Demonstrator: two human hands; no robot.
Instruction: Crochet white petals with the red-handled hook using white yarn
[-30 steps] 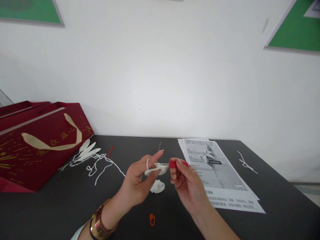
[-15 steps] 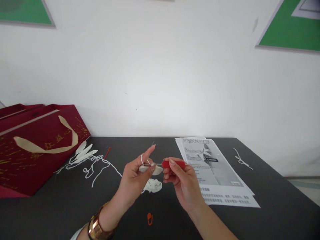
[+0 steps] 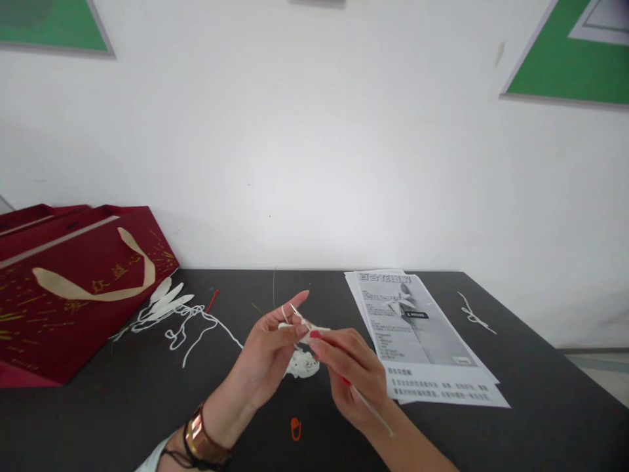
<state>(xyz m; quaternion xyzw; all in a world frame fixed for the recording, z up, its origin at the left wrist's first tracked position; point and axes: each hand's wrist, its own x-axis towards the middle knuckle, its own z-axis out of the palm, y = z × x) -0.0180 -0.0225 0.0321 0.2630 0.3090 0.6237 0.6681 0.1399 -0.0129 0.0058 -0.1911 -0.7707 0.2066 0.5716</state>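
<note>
My left hand [image 3: 272, 344] is raised over the black table [image 3: 98, 406], pinching a small white crocheted piece [image 3: 314, 330], with white yarn looped over its outstretched index finger. My right hand [image 3: 351, 373] is closed on a crochet hook [image 3: 373, 412] with a red grip; its metal tip reaches into the white piece and its pale tail sticks out behind the hand. A little heap of white yarn [image 3: 302, 364] lies on the table just under both hands.
A dark red gift bag [image 3: 69, 282] with a cream ribbon handle lies at left, beside finished white petals [image 3: 170, 298] and a loose yarn strand [image 3: 201, 328]. Printed instruction sheets [image 3: 422, 334] lie at right, a yarn scrap [image 3: 474, 314] beyond. An orange stitch marker [image 3: 295, 429] lies near me.
My right hand has turned the hook from level to steeply tilted, tip up into the white piece, and moved closer to my left hand. The red grip is now mostly hidden in my fingers.
</note>
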